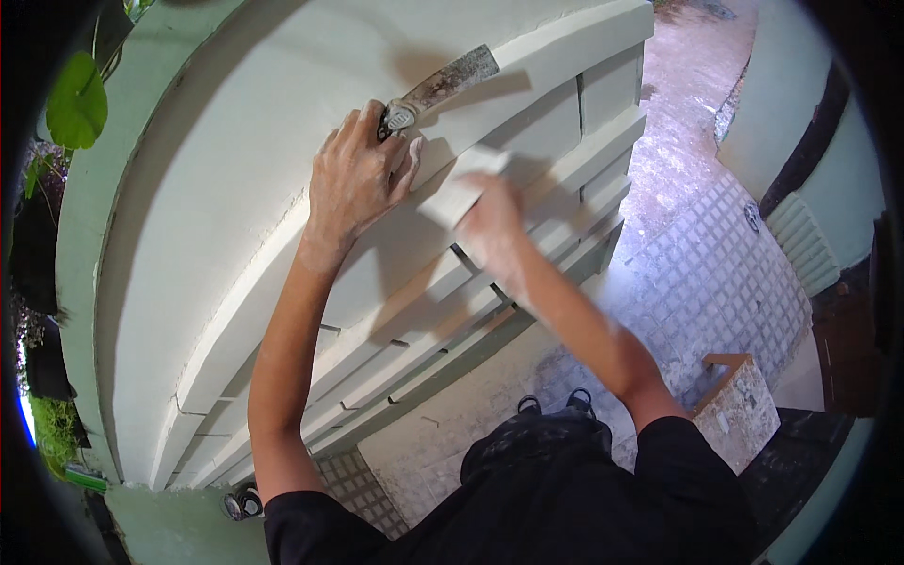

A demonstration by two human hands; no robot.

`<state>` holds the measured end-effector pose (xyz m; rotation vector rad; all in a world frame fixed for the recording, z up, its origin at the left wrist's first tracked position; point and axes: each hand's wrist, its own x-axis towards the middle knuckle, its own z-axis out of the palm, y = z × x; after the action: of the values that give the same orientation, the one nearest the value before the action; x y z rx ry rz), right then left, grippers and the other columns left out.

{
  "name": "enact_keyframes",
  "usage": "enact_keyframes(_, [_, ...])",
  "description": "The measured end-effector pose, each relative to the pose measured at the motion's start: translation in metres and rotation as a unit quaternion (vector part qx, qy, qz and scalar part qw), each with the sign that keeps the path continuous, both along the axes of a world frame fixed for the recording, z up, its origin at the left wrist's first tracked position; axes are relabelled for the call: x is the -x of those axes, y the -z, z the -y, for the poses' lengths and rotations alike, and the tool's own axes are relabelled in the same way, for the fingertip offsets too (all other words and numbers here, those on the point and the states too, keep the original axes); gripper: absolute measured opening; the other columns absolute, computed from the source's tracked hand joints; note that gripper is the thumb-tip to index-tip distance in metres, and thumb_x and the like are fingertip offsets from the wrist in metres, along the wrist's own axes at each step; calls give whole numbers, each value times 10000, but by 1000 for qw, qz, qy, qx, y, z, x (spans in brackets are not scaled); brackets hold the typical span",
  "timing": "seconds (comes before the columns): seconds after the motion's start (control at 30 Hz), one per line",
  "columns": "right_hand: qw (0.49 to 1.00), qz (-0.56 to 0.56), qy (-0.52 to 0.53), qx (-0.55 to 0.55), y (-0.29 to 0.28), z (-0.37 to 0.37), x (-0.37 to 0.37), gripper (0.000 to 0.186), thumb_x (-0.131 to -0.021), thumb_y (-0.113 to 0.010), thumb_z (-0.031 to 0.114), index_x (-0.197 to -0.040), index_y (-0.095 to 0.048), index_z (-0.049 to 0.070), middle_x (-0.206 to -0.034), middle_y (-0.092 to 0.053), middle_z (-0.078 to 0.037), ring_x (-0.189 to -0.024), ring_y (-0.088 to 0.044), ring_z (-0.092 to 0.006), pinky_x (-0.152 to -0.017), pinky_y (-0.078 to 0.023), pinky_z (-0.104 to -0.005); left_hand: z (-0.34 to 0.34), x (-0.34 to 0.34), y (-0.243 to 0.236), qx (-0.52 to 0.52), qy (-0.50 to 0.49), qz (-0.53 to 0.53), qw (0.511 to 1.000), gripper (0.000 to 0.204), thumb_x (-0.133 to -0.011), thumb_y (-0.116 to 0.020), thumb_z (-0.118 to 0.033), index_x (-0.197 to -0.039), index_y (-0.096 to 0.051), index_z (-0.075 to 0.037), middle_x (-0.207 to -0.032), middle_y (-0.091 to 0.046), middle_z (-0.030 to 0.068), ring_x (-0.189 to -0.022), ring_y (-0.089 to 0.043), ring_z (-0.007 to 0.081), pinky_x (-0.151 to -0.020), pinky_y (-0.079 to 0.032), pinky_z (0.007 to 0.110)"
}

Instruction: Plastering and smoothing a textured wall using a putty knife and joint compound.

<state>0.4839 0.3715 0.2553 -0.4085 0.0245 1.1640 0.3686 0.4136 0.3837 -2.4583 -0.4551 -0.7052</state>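
My left hand (358, 174), dusted white, is closed around the handle of a putty knife (457, 80). Its stained, flat blade points up to the right, in front of the pale wall (235, 141). Just to the right, my right hand (492, 218) is blurred by motion and grips a whitish flat pad (461, 191). The pad is over the ledges of the wall; I cannot make out whether it is sandpaper or a block, nor whether it touches the surface. Stepped white mouldings (414, 315) run below both hands, with dark gaps between some of them.
A worn, whitish open box (739, 419) stands at the lower right on the floor. Beyond it are patterned tiles (711, 254) and a ribbed pale piece (803, 243) by the far wall. My sandals (581, 403) show below. Green leaves (77, 102) border the left edge.
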Motion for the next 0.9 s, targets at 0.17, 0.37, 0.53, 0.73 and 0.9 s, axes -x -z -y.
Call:
enact_keyframes(0.17, [997, -64, -14, -51, -24, 12, -52, 362, -747, -569, -58, -1104, -511, -43, -1031, -573, -134, -981, -610, -299, -905, -518, -406, 0, 5, -5, -9, 19, 13, 1000, 176, -831, -670, -217, -828, -698, -43, -1008, -557, 134, -830, -582, 280, -697, -500, 400])
enact_keyframes(0.37, [988, 152, -1, -23, -9, 15, -54, 399, -782, -560, -39, -1174, -488, -52, -1081, -586, -157, -1040, -611, -320, -939, -513, -397, -2, 4, -3, 2, 20, 1, 1000, 165, -834, -663, -204, -812, -690, -43, -991, -550, 127, -821, -580, 280, -683, -501, 394])
enact_keyframes(0.53, [996, 51, 79, 5, -17, 5, -68, 332, -833, -543, 29, -1143, -503, -85, -1133, -584, -193, -1048, -615, -325, -970, -505, -398, 1, 1, -3, -14, 5, 7, 1000, 160, -794, -679, -197, -768, -678, -39, -1032, -557, 127, -840, -576, 253, -680, -508, 382])
enact_keyframes(0.73, [993, 113, -31, -16, -22, 14, -113, 391, -766, -606, -29, -1152, -542, -13, -1040, -621, -163, -996, -634, -330, -914, -529, -423, 2, -1, -6, -4, 11, 3, 1000, 184, -821, -668, -219, -871, -696, -44, -1022, -555, 138, -841, -576, 284, -688, -503, 394])
enact_keyframes(0.9, [984, 168, 32, 48, -34, 22, -129, 250, -849, -578, 27, -1095, -603, -3, -992, -640, -114, -913, -651, -258, -861, -524, -352, 1, 0, -5, -11, 7, 0, 1000, 198, -801, -676, -221, -889, -696, -45, -1030, -551, 147, -849, -572, 293, -690, -503, 398])
